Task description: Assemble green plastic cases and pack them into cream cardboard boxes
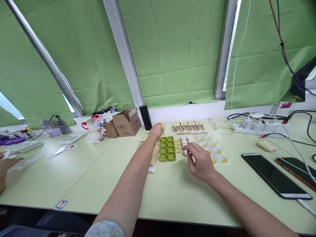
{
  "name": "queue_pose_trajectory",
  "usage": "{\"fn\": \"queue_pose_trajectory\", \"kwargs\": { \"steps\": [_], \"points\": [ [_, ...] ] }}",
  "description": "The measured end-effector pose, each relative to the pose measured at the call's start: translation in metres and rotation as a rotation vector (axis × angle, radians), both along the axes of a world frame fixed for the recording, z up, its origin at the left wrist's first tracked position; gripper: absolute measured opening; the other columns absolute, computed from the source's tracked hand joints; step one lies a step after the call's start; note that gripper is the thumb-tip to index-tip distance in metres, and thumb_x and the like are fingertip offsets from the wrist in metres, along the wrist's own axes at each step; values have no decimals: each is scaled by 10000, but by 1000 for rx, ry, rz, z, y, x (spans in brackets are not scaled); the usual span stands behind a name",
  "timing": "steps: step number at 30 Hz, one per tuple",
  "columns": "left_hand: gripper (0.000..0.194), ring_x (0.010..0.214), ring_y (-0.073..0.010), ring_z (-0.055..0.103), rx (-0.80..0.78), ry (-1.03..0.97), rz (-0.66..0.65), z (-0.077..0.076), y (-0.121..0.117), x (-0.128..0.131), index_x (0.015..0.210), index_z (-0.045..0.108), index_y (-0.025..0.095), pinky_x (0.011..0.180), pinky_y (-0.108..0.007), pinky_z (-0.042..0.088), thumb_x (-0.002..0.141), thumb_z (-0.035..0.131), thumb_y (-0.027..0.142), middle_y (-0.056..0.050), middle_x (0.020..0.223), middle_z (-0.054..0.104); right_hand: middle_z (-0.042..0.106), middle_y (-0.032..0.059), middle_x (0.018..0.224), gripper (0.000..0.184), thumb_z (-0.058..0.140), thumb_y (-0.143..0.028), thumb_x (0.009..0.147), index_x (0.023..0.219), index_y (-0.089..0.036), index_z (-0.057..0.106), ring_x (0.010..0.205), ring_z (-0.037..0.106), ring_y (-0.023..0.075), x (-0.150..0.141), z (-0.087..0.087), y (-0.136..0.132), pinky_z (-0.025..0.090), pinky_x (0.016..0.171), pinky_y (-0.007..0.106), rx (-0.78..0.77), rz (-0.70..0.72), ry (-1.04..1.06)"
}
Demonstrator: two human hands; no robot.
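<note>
My left hand (155,130) reaches to the back of the table, its fingers closed at a small beige cardboard box (162,127); the fingertips are partly hidden. Below that forearm lie more flat beige cartons (155,156). My right hand (200,162) hovers with curled fingers, thumb and forefinger close together beside small pale pink-white pieces (184,141); what it pinches, if anything, is too small to name. Between the hands stand two columns of green square cups (163,149) and a column of small yellowish pieces (177,146). Clear plastic cups with yellow contents (223,157) are right of my right hand.
Several open beige boxes (189,127) line the back. A black cylinder (145,117), a brown carton (127,123) and a cloth bag (95,130) stand back left. Rightward are phones (275,174), cables and a power strip (261,127). Another person's hand (7,166) shows far left.
</note>
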State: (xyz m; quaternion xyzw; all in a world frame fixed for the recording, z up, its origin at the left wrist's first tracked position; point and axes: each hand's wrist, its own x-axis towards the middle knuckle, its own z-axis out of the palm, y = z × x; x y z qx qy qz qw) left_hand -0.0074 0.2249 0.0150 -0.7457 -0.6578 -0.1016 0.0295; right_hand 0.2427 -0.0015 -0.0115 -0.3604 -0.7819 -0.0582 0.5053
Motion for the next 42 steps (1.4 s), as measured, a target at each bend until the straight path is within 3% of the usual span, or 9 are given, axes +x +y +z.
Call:
{"fn": "queue_pose_trajectory", "kwargs": {
  "steps": [5, 13, 19, 22, 28, 33, 37, 42],
  "points": [
    [353, 1304, -288, 646, -14, 14, 1, -3, 2, 1, 1251, 644, 175, 1080, -360, 497, 912, 626, 77, -170, 1381, 663, 677, 57, 953, 357, 510, 3, 836, 1099, -211, 621, 744, 608, 188, -1, -1, 1, 376, 581, 302, 28, 13, -3],
    [387, 1268, -325, 670, -44, -13, 24, -1, -2, 8, 1282, 637, 171, 1033, -384, 528, 896, 650, 138, -192, 1436, 613, 676, 55, 957, 373, 511, 11, 816, 1093, -215, 620, 745, 602, 192, 0, -2, 1, 349, 580, 303, 2, 0, -35],
    [617, 1278, -356, 677, 26, -112, 39, 16, -16, 5, 1481, 538, 201, 1035, -417, 543, 882, 686, 223, -207, 1615, 482, 683, 49, 959, 374, 514, 15, 794, 1066, -218, 623, 752, 614, 190, 0, -4, 2, 356, 594, 303, -48, -9, -67],
    [612, 1313, -332, 659, 130, -193, 44, 28, -29, 2, 1518, 515, 207, 1055, -404, 532, 916, 627, 193, -170, 1525, 599, 690, 48, 965, 372, 521, 13, 786, 1053, -223, 626, 769, 624, 193, -1, -7, 3, 360, 597, 302, -86, -17, -95],
    [358, 1180, -231, 698, 309, -328, 25, 41, -86, 9, 1317, 639, 208, 994, -351, 548, 997, 496, 138, -91, 1302, 749, 713, 42, 988, 327, 545, 0, 804, 1021, -224, 644, 784, 650, 192, -5, -13, 2, 325, 590, 299, -189, -38, -183],
    [230, 1063, -273, 683, 464, -338, -174, 37, -159, 23, 1060, 729, 233, 947, -420, 533, 936, 588, 99, -65, 1036, 785, 732, 34, 954, 238, 568, -31, 843, 954, -222, 658, 766, 651, 182, -7, -13, 2, 310, 601, 289, -314, -44, -276],
    [204, 1004, -272, 671, 348, -289, -236, 23, -203, 28, 984, 736, 233, 911, -426, 519, 920, 610, 86, -54, 977, 780, 728, 27, 909, 184, 552, -68, 884, 902, -219, 654, 759, 648, 179, -6, -12, 1, 321, 617, 291, -358, -45, -272],
    [134, 992, -281, 643, 278, -227, -296, -7, -222, 26, 966, 741, 205, 903, -438, 495, 954, 626, 136, -74, 946, 777, 748, 30, 906, 86, 590, -183, 948, 951, -223, 666, 807, 672, 199, -5, -10, 1, 346, 651, 297, -403, -53, -267]
  ]
}}
